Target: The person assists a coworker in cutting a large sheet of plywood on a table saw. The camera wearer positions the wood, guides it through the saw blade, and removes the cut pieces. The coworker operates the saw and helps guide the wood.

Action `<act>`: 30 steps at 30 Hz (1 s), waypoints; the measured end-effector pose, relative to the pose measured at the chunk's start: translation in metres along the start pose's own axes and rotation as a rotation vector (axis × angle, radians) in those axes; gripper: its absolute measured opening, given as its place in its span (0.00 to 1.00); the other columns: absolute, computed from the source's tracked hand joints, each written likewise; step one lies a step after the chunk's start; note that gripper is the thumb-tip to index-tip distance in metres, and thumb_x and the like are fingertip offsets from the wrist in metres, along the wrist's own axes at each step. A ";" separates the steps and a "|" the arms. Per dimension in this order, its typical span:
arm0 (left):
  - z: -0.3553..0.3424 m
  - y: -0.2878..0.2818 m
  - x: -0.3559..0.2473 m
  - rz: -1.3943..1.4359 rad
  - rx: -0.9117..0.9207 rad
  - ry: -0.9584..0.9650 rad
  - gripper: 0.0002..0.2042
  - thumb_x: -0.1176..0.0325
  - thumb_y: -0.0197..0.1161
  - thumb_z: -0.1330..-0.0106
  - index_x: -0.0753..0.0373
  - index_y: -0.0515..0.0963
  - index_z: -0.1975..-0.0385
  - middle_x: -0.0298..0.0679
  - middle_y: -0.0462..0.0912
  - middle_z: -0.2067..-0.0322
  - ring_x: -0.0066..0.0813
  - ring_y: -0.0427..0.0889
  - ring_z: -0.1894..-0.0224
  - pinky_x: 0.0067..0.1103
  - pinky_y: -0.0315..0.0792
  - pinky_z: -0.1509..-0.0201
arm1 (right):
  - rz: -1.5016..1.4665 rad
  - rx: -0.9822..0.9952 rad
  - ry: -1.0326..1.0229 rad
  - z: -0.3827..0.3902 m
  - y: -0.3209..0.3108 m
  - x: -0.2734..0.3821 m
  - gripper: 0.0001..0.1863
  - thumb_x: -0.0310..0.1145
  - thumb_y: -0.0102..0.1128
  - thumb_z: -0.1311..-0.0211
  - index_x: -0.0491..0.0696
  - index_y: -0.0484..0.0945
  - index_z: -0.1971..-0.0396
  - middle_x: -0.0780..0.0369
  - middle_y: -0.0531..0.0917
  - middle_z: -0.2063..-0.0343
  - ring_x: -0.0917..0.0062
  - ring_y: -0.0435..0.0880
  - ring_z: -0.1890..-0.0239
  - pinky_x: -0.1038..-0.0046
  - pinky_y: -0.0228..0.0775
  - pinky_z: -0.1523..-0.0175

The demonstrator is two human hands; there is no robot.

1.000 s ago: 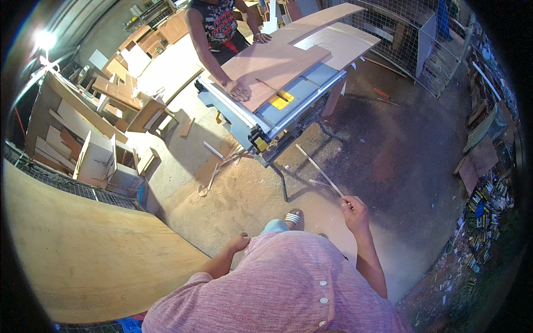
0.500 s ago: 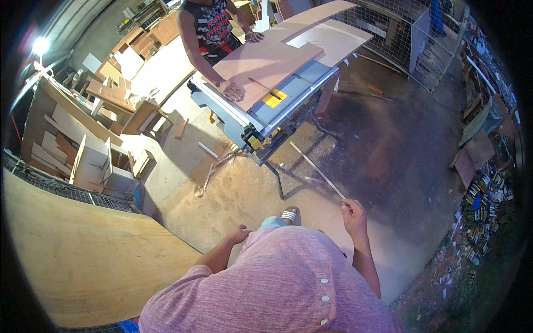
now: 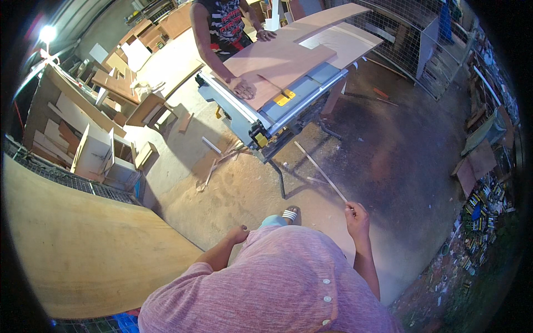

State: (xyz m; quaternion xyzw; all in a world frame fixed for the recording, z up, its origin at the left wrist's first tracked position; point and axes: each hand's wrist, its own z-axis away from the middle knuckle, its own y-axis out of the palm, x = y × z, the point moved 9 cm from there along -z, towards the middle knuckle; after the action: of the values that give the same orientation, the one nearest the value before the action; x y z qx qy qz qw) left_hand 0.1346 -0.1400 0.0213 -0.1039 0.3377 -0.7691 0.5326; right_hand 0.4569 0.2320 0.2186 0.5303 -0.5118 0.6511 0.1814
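My right hand [image 3: 357,218] is closed around the near end of a thin wooden strip [image 3: 322,173], which slants away to the left over the floor toward the table saw. My left hand [image 3: 239,234] hangs by my hip against my shirt, fingers curled in. Whether anything is inside them is hidden. Ahead stands the table saw [image 3: 315,79] with its yellow blade insert [image 3: 285,98]. A large brown wooden board [image 3: 277,65] lies across it, with a dark slit near the insert. A co-worker's hand [image 3: 242,89] presses flat on the board, the other hand [image 3: 266,35] farther back.
A broad plywood sheet [image 3: 100,244] fills the near left. Wood offcuts [image 3: 214,164] and sawdust lie by the saw's leg [image 3: 277,177]. Wooden cabinets [image 3: 119,161] stand at left, a wire mesh cage [image 3: 400,36] at the far right. Scrap [image 3: 483,213] is heaped along the right edge.
The whole view has shifted slightly, so the saw and the board appear a little farther right. My hands, the strip and the co-worker's hands keep about the same places relative to things.
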 end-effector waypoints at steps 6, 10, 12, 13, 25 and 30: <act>-0.003 0.002 0.005 0.046 -0.001 0.014 0.27 0.53 0.53 0.42 0.67 0.70 0.48 0.55 0.72 0.49 0.47 0.70 0.45 0.31 0.63 0.42 | 0.009 0.011 -0.034 0.001 0.002 0.002 0.09 0.26 0.54 0.47 0.43 0.78 0.65 0.59 0.79 0.72 0.76 0.77 0.73 0.76 0.68 0.68; -0.004 0.004 0.008 0.040 -0.005 0.016 0.27 0.53 0.53 0.42 0.67 0.69 0.47 0.55 0.72 0.49 0.47 0.70 0.45 0.31 0.63 0.42 | 0.003 0.010 -0.022 0.004 0.002 -0.001 0.09 0.25 0.54 0.47 0.42 0.77 0.65 0.59 0.79 0.73 0.76 0.77 0.73 0.76 0.68 0.68; -0.005 0.006 0.009 0.045 -0.007 0.004 0.27 0.53 0.54 0.42 0.67 0.69 0.48 0.54 0.72 0.49 0.47 0.70 0.45 0.31 0.63 0.42 | 0.008 0.007 -0.012 0.005 0.000 0.002 0.09 0.25 0.54 0.47 0.42 0.77 0.65 0.59 0.79 0.73 0.76 0.77 0.73 0.76 0.68 0.68; -0.006 0.006 0.009 0.041 -0.008 0.006 0.27 0.53 0.54 0.42 0.67 0.69 0.48 0.54 0.72 0.49 0.47 0.70 0.45 0.31 0.63 0.42 | 0.014 0.001 -0.020 0.006 -0.001 0.001 0.09 0.25 0.54 0.47 0.42 0.77 0.65 0.59 0.79 0.73 0.76 0.77 0.73 0.76 0.68 0.68; -0.011 0.001 0.002 0.016 -0.024 0.064 0.28 0.52 0.56 0.43 0.68 0.70 0.49 0.55 0.73 0.51 0.47 0.71 0.46 0.30 0.64 0.42 | 0.023 -0.021 -0.020 0.011 -0.003 -0.006 0.11 0.28 0.56 0.49 0.42 0.78 0.65 0.56 0.80 0.72 0.70 0.78 0.74 0.72 0.69 0.67; -0.008 -0.002 -0.006 0.024 -0.014 0.060 0.28 0.52 0.56 0.44 0.68 0.71 0.49 0.55 0.73 0.50 0.47 0.71 0.45 0.30 0.64 0.42 | 0.009 -0.025 0.011 0.013 -0.004 -0.008 0.11 0.28 0.56 0.49 0.42 0.78 0.65 0.56 0.80 0.72 0.71 0.78 0.75 0.72 0.69 0.67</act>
State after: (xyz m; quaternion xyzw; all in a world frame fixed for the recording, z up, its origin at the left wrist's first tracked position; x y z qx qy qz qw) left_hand 0.1313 -0.1313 0.0180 -0.0805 0.3603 -0.7629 0.5308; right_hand 0.4693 0.2252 0.2121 0.5222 -0.5210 0.6485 0.1880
